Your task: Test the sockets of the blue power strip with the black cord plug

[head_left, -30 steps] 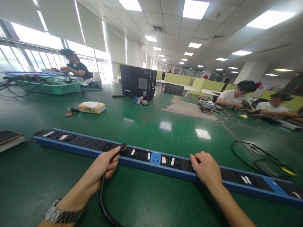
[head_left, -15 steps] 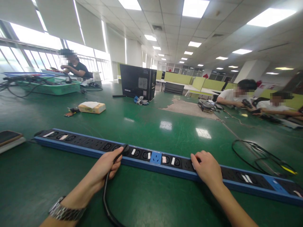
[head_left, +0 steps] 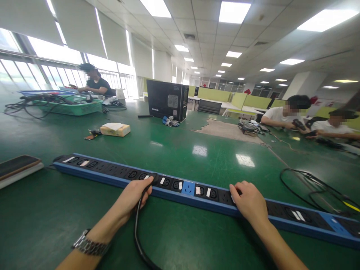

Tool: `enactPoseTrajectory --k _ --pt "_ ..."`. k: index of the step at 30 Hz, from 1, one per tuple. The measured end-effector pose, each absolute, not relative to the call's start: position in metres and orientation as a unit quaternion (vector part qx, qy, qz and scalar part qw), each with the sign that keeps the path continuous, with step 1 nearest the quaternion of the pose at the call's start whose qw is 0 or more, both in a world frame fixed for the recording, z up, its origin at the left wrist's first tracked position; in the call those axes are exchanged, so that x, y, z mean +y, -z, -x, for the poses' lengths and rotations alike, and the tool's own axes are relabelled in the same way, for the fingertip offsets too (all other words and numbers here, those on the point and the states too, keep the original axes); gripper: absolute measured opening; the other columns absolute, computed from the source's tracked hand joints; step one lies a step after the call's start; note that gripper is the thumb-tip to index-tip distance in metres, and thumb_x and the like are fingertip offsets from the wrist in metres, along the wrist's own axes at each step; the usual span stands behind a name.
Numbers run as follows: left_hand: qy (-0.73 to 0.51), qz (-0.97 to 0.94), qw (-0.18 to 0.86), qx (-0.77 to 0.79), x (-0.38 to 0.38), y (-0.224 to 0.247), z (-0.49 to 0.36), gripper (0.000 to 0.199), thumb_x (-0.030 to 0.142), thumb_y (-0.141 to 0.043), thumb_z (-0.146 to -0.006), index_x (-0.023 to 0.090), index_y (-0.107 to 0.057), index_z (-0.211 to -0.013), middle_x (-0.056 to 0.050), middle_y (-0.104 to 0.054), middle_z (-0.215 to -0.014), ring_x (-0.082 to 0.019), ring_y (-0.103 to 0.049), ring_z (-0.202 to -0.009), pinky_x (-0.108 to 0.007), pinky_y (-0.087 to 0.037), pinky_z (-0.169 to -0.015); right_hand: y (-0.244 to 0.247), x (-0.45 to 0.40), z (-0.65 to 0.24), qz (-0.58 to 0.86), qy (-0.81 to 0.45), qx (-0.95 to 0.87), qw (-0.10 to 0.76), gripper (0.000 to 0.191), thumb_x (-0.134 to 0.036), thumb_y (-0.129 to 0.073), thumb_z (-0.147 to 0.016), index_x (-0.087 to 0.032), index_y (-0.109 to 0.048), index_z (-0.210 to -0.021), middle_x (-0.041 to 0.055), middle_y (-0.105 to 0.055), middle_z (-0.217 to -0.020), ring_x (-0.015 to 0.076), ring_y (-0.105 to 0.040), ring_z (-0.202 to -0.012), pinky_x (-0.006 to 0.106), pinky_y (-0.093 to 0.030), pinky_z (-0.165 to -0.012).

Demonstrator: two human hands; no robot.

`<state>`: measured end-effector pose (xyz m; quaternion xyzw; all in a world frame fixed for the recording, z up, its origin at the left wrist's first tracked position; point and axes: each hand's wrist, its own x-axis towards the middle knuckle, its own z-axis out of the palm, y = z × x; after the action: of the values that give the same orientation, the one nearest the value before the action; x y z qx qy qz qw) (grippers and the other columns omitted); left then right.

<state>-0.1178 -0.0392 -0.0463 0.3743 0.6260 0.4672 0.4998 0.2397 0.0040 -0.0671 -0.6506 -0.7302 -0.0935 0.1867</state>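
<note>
A long blue and black power strip (head_left: 171, 194) lies across the green table, with rows of black sockets, one blue socket and small white labels. My left hand (head_left: 138, 195) pinches a black plug (head_left: 152, 180) at the strip, left of the blue socket. Whether its pins sit in a socket is hidden. The plug's thick black cord (head_left: 136, 228) hangs from under the hand toward the bottom edge. Further right, my right hand (head_left: 249, 199) is closed over the strip, fingers on its far edge and some sockets covered.
A tissue pack (head_left: 115, 129) and keys (head_left: 92, 134) lie beyond the strip. Behind stand a black computer case (head_left: 165, 99) and a green basket (head_left: 75, 108) with cables. A phone (head_left: 19, 167) lies left, a coiled cable (head_left: 309, 183) right. Several people sit around the table.
The view has swung slightly left, so everything appears further right. The plug in my left hand looks lower against the strip. My right hand keeps its place on it.
</note>
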Motion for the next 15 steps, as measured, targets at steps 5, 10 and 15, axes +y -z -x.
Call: enactPoseTrajectory --k 5,10,15 --pt "-0.546 -0.364 0.478 0.583 -0.042 0.032 0.113 0.046 0.058 -0.055 -0.073 0.019 -0.044 -0.051 0.007 -0.032 -0.033 -0.006 -0.027 -0.03 -0.019 -0.02 -0.033 0.065 0.004 -0.238 0.658 0.092 -0.726 0.178 0.038 -0.038 -0.042 -0.092 -0.022 -0.06 -0.063 0.0034 -0.058 -0.071 0.0194 -0.053 -0.076 0.03 -0.033 -0.067" --pt "-0.653 -0.343 0.483 0.472 -0.048 -0.008 0.146 0.038 0.045 -0.056 -0.081 0.019 -0.043 -0.057 0.007 -0.037 -0.041 -0.006 -0.035 -0.037 -0.017 -0.031 -0.038 0.068 0.005 -0.241 0.652 0.097 -0.732 0.174 0.038 -0.039 -0.042 -0.092 -0.022 -0.061 -0.063 0.004 -0.059 -0.071 0.02 -0.053 -0.076 0.031 -0.034 -0.069" --pt "-0.609 -0.307 0.497 0.536 -0.049 -0.017 0.224 0.038 0.044 -0.045 -0.087 0.02 -0.034 -0.059 0.01 -0.026 -0.042 -0.004 -0.02 -0.033 -0.016 -0.021 -0.033 0.07 0.006 -0.243 0.646 0.088 -0.739 0.169 0.038 -0.041 -0.04 -0.092 -0.022 -0.061 -0.066 0.0038 -0.058 -0.071 0.0206 -0.052 -0.075 0.032 -0.034 -0.07"
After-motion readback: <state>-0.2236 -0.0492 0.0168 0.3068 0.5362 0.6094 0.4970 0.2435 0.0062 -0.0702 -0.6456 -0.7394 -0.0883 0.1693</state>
